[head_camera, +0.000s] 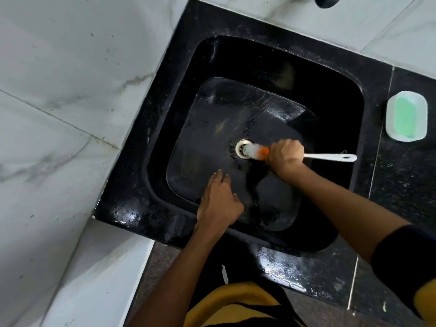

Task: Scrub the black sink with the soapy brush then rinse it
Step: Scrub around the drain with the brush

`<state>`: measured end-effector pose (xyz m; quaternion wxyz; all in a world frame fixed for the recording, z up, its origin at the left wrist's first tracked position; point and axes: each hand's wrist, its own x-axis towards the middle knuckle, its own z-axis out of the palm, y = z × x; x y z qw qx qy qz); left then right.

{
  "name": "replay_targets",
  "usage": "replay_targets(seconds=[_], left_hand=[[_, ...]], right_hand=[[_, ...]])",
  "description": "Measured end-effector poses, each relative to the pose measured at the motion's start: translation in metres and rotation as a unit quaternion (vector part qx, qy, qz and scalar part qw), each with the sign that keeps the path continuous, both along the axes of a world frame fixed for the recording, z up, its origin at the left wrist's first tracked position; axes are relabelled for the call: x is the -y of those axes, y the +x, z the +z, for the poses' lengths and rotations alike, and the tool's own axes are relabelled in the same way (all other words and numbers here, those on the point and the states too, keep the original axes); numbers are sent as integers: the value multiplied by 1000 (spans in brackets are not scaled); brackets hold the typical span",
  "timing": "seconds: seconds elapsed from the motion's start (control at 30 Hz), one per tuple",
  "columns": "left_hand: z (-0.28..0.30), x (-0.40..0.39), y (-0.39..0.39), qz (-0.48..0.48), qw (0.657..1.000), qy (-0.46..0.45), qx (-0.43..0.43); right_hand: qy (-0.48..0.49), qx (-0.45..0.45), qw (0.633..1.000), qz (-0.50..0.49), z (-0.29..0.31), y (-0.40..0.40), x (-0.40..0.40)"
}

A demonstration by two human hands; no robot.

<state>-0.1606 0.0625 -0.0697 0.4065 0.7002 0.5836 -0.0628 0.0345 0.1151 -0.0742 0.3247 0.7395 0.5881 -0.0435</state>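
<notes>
Risk: your right hand (pixel 285 155) grips the brush (pixel 256 153) at the drain (pixel 243 149), left hand (pixel 218 199) flat in the wet sink (pixel 132 201); bristles may snag there.

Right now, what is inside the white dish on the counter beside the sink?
The soap dish holds a green bar of soap. Whatever lies under the bar is covered.

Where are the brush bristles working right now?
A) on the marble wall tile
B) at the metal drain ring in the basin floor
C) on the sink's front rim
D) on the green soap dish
B: the right hand holds the brush with its white bristles against the drain ring in the black sink.
</notes>
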Motion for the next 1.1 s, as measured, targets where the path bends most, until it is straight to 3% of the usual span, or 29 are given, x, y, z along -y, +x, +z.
replay_targets(seconds=[0.07, 0.2, 0.37, 0.53, 0.63, 0.7, 0.77, 0.83, 0.9, 0.93, 1.0, 1.1], left_hand=[[-1, 0, 2, -6, 1000, 5, 2], [0, 0, 1, -6, 1000, 15, 3], [0, 1, 1, -6, 1000, 18, 11], [1, -1, 2, -4, 1000, 16, 17], [4, -2, 2, 6, 999, 12, 38], [3, -2, 5, 37, 997, -3, 71], [0, -6, 11, 101, 987, -53, 112], [6, -7, 25, 186, 946, -174, 200], [15, -3, 43, 247, 875, -297, 290], [16, -1, 50, 257, 865, -312, 297], [19, 2, 57, 276, 866, -303, 288], [20, 3, 57, 286, 883, -254, 272]], right_hand=[[7, 26, 1000, 16, 3, -3, -14], [-32, -34, 991, 129, -5, -18, 10], [12, 19, 1000, 18, 4, 7, -6], [-18, -106, 994, -6, -3, -25, 28], [15, -191, 968, -160, -1, -9, 33], [73, -285, 915, -275, -2, -1, 35], [146, -421, 822, -355, -2, -11, 34], [228, -544, 677, -440, 0, -30, 34], [292, -613, 521, -517, 5, -49, 29], [305, -629, 468, -540, 6, -55, 27], [316, -642, 421, -558, 14, -61, 25], [299, -657, 400, -565, 26, -62, 31]])
